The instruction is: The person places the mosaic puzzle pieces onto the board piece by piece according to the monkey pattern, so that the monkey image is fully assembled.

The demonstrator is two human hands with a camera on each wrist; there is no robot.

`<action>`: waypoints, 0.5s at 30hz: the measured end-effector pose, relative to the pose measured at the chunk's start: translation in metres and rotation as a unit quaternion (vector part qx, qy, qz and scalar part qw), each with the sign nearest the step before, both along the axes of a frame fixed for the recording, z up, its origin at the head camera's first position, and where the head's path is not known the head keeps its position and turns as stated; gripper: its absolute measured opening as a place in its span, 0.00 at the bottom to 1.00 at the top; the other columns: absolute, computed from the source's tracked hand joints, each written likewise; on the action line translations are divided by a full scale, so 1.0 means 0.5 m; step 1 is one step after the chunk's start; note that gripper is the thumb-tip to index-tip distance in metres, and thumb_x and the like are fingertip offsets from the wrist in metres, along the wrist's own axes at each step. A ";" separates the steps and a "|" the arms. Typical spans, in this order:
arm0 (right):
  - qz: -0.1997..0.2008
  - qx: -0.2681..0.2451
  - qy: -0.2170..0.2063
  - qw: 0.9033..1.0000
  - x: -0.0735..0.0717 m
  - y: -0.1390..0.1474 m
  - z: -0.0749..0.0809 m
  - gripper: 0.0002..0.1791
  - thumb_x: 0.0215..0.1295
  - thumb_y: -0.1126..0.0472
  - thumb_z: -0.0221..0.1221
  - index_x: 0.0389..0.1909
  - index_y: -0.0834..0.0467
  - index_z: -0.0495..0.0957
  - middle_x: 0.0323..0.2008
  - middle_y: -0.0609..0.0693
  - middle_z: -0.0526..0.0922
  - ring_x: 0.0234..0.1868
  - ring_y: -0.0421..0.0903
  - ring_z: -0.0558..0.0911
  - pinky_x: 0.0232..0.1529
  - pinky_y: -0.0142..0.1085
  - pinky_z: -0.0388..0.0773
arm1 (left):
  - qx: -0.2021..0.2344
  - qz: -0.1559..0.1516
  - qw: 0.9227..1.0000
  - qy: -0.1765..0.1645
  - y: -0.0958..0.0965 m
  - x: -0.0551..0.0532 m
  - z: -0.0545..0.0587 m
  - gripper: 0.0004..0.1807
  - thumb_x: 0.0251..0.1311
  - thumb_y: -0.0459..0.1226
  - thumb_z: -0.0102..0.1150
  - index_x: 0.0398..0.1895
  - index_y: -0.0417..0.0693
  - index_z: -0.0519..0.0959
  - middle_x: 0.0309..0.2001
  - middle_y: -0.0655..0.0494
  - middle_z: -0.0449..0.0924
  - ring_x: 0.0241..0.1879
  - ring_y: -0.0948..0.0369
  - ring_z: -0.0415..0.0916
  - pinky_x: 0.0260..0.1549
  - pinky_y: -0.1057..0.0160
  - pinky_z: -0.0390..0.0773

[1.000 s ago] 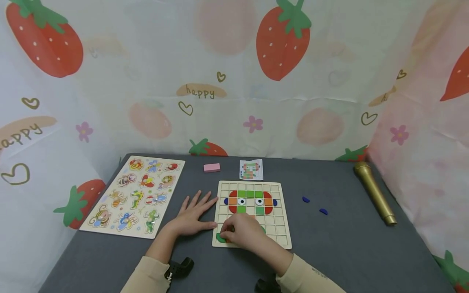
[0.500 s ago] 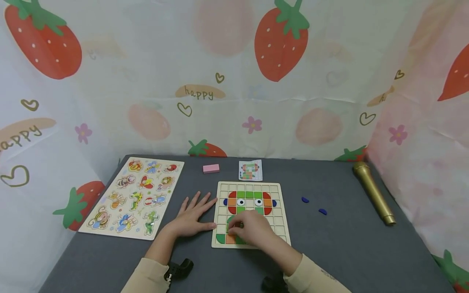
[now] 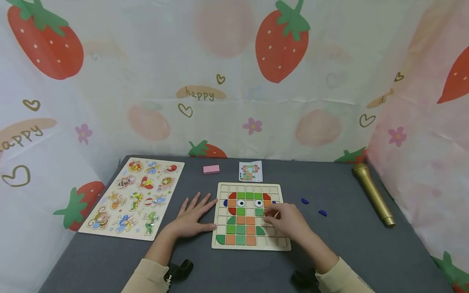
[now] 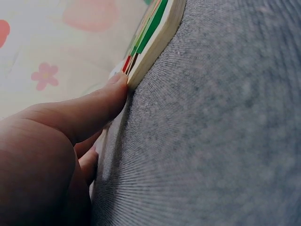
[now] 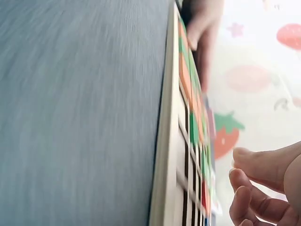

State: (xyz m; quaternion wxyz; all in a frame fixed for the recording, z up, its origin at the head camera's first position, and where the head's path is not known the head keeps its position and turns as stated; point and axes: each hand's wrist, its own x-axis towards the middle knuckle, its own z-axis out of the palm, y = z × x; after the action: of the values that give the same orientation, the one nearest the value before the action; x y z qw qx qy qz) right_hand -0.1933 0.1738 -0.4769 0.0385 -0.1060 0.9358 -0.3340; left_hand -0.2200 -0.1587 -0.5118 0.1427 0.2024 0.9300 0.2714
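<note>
A wooden grid board (image 3: 272,236) lies on the table, its cells partly filled with red, orange, green and blue tiles and two eye tiles (image 3: 240,203). A rounded green tile (image 3: 220,239) sits in its lower left corner. My left hand (image 3: 190,219) rests on the table with fingers spread; in the left wrist view its thumb (image 4: 101,103) touches the board's edge. My right hand (image 3: 287,221) is over the board's right side, covering some cells. In the right wrist view its thumb (image 5: 263,165) and loosely curled fingers hold nothing visible. Two blue half-round tiles (image 3: 305,201) lie right of the board.
Behind the board lie a small pattern card (image 3: 250,171) and a pink block (image 3: 211,169). A puzzle board with cartoon insects (image 3: 137,199) is at the left. A gold tube (image 3: 374,194) lies at the right edge. A strawberry-print curtain (image 3: 161,61) surrounds the table.
My right hand has moved from the board's lower left corner across to its right side, uncovering the green corner tile and the lower rows. My left hand has stayed put.
</note>
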 end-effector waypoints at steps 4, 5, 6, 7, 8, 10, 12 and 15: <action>-0.023 -0.007 -0.006 1.000 -0.003 0.045 0.000 0.04 0.63 0.58 0.69 0.38 0.51 0.87 0.29 0.42 0.82 0.29 0.39 0.77 0.27 0.34 0.75 | -0.001 0.002 1.000 -0.002 -0.001 0.000 0.002 0.48 0.61 0.63 0.62 0.81 0.63 0.55 0.82 0.53 0.45 0.81 0.45 0.27 0.74 0.36 0.25; -0.027 -0.010 -0.006 1.000 -0.003 0.055 0.001 0.04 0.63 0.59 0.69 0.38 0.51 0.87 0.29 0.43 0.83 0.29 0.39 0.78 0.27 0.34 0.76 | -0.001 0.002 1.000 -0.002 -0.001 0.000 0.003 0.48 0.61 0.63 0.62 0.81 0.63 0.55 0.82 0.53 0.45 0.81 0.45 0.27 0.74 0.36 0.25; -0.031 -0.012 -0.005 0.999 -0.002 0.065 0.001 0.05 0.64 0.59 0.69 0.39 0.52 0.87 0.30 0.44 0.83 0.30 0.40 0.78 0.27 0.34 0.76 | -0.001 0.003 1.000 -0.002 -0.001 0.000 0.003 0.48 0.60 0.63 0.62 0.81 0.63 0.55 0.82 0.53 0.45 0.81 0.45 0.27 0.74 0.36 0.25; -0.034 -0.014 -0.005 0.999 -0.002 0.074 0.001 0.05 0.64 0.59 0.69 0.40 0.53 0.87 0.30 0.44 0.84 0.30 0.40 0.79 0.27 0.34 0.77 | -0.001 0.002 1.000 -0.002 -0.001 0.000 0.004 0.48 0.60 0.63 0.62 0.81 0.63 0.56 0.82 0.53 0.45 0.81 0.45 0.27 0.74 0.36 0.25; -0.038 -0.014 -0.005 0.999 -0.001 0.083 0.000 0.06 0.64 0.59 0.69 0.40 0.53 0.87 0.31 0.44 0.84 0.30 0.40 0.79 0.27 0.34 0.77 | -0.001 0.002 1.000 -0.002 -0.001 0.000 0.004 0.48 0.60 0.63 0.62 0.81 0.63 0.56 0.82 0.53 0.45 0.81 0.45 0.27 0.74 0.36 0.25; -0.045 -0.012 -0.002 0.999 0.000 0.100 0.001 0.06 0.64 0.59 0.69 0.41 0.54 0.87 0.32 0.45 0.85 0.31 0.40 0.79 0.27 0.34 0.77 | 0.002 0.000 1.000 -0.002 0.000 0.001 0.004 0.48 0.60 0.63 0.62 0.81 0.63 0.56 0.82 0.53 0.45 0.81 0.45 0.28 0.74 0.36 0.25; -0.054 -0.008 0.000 0.999 0.000 0.115 0.000 0.07 0.64 0.59 0.69 0.41 0.54 0.87 0.33 0.46 0.86 0.31 0.41 0.80 0.28 0.34 0.77 | 0.004 -0.001 1.000 -0.003 0.001 0.001 0.004 0.48 0.61 0.63 0.62 0.81 0.63 0.55 0.82 0.53 0.45 0.81 0.45 0.27 0.74 0.36 0.25; -0.065 -0.002 0.008 0.998 -0.002 0.138 -0.001 0.07 0.64 0.59 0.68 0.42 0.55 0.87 0.35 0.47 0.87 0.32 0.41 0.81 0.28 0.35 0.77 | 0.004 -0.001 1.000 -0.002 0.001 0.001 0.003 0.48 0.61 0.62 0.62 0.81 0.63 0.55 0.82 0.53 0.45 0.81 0.45 0.28 0.74 0.35 0.25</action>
State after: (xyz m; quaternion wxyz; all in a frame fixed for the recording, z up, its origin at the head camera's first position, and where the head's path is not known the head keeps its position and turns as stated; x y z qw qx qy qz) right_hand -0.1940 0.2428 -0.4773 0.0089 -0.0477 0.9403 -0.3369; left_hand -0.2195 -0.1580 -0.5104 0.1441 0.2032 0.9285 0.2753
